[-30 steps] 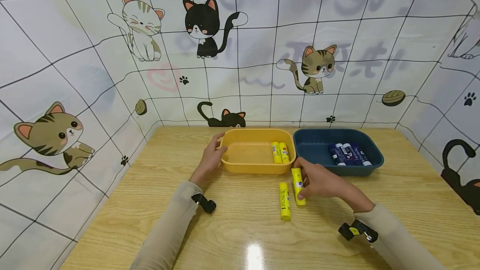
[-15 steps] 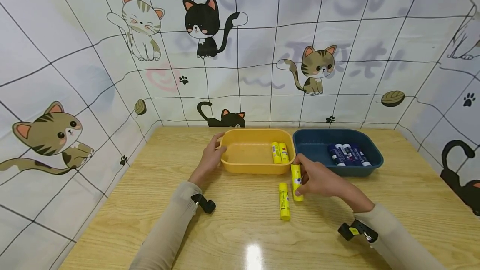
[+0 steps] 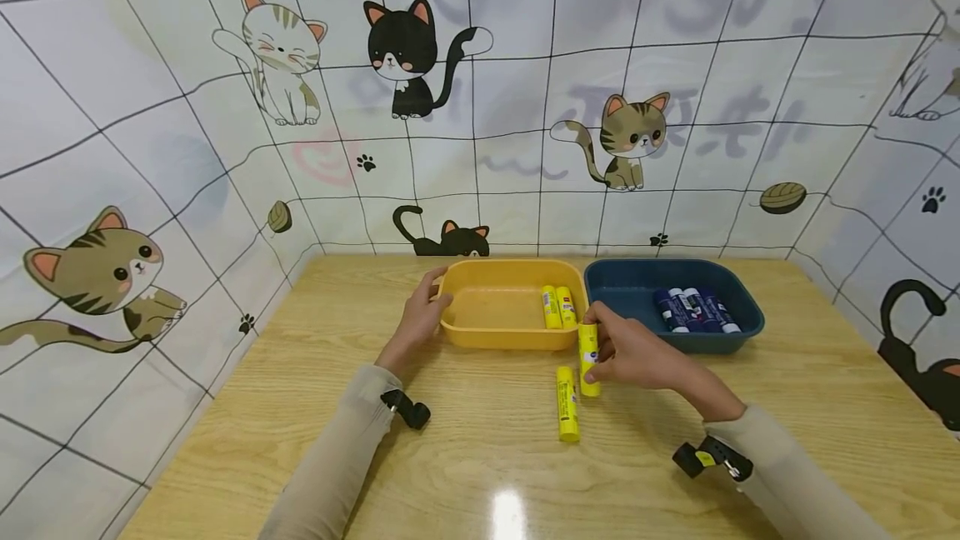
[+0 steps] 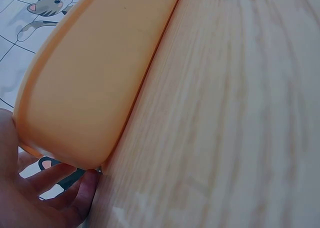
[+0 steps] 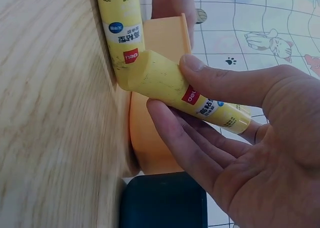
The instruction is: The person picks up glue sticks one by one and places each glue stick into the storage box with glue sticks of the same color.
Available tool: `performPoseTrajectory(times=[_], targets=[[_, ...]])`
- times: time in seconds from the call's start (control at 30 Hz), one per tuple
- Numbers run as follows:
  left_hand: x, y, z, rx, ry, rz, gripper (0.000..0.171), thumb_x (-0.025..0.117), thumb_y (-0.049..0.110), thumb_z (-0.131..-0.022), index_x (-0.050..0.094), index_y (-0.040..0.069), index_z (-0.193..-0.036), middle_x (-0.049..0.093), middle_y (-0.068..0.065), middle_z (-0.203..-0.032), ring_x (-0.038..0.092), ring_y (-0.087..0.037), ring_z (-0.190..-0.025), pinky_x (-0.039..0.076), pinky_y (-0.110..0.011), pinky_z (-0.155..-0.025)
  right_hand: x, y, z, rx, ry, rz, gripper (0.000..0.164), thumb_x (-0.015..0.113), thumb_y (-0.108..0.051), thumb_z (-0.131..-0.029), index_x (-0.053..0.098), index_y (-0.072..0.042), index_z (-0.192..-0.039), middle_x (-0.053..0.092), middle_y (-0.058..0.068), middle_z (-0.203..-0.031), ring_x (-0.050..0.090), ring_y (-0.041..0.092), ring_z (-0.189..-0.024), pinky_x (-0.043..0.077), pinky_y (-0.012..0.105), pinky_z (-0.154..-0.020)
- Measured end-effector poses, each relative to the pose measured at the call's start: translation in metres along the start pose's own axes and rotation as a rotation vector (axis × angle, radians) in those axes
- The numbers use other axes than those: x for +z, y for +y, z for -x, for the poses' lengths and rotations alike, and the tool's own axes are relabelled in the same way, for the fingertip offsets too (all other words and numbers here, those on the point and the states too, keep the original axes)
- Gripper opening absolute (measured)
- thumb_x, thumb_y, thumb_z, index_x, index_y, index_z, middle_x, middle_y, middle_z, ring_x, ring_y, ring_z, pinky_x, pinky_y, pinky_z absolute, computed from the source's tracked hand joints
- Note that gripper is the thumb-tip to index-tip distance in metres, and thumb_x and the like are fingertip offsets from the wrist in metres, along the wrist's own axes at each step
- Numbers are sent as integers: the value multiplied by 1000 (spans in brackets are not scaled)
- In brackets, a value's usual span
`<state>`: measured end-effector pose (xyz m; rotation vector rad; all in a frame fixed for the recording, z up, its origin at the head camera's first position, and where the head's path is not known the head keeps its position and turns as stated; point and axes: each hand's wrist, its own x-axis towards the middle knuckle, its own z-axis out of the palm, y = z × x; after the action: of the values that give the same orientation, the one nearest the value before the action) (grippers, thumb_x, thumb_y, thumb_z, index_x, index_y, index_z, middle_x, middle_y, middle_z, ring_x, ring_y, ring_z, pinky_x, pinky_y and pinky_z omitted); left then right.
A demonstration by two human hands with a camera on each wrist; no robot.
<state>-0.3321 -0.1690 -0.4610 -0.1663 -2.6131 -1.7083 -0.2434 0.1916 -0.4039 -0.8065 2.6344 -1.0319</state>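
My right hand (image 3: 637,348) pinches a yellow glue stick (image 3: 588,357) between thumb and fingers, just in front of where the two bins meet. In the right wrist view this glue stick (image 5: 170,85) is tilted above the table. A second yellow glue stick (image 3: 567,405) lies on the table, left of and nearer than the held one. My left hand (image 3: 418,315) grips the left end of the yellow bin (image 3: 510,340), thumb at its rim. In the left wrist view the fingers (image 4: 80,190) curl around that end. Two yellow glue sticks (image 3: 558,307) lie inside the bin's right end.
A dark blue bin (image 3: 705,345) stands against the yellow bin's right side. Several navy and white sticks (image 3: 693,311) lie in its right part. A cat-print wall covering (image 3: 510,107) rises behind the wooden table (image 3: 465,457).
My right hand has moved the held glue stick slightly away from me and left, towards the yellow bin. My left hand stays at the bin's end.
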Motion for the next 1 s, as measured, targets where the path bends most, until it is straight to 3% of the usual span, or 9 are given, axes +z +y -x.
performPoseTrajectory(times=[0.3, 0.67, 0.8, 1.0], targets=[[7, -2, 0, -1, -10, 14, 54, 50, 21, -107, 37, 27, -159, 52, -21, -152, 58, -36, -134, 52, -52, -108, -5, -2, -6, 1, 27, 3, 58, 85, -13, -85, 42, -9, -123, 72, 18, -114, 74, 19, -92, 63, 36, -80], [5, -1, -1, 13, -2, 11, 54, 50, 21, -107, 37, 22, -160, 50, -20, -154, 55, -36, -138, 50, -53, -109, -18, -21, -28, 8, 70, 28, 58, 83, -13, -87, 42, -6, -127, 69, 21, -115, 75, 27, -97, 64, 40, -82], [3, -1, -1, 13, 1, 7, 53, 50, 21, -107, 38, 23, -159, 50, -20, -154, 54, -36, -139, 50, -54, -110, -26, -27, -39, -19, 102, 34, 54, 82, -13, -88, 44, -3, -125, 71, 21, -110, 74, 28, -95, 63, 37, -77], [0, -3, -2, 11, 8, 6, 54, 49, 21, -107, 36, 24, -160, 50, -20, -154, 55, -36, -138, 51, -53, -109, -40, -36, -64, -8, 77, -43, 53, 81, -13, -89, 44, -4, -125, 70, 23, -111, 75, 31, -97, 64, 37, -74]])
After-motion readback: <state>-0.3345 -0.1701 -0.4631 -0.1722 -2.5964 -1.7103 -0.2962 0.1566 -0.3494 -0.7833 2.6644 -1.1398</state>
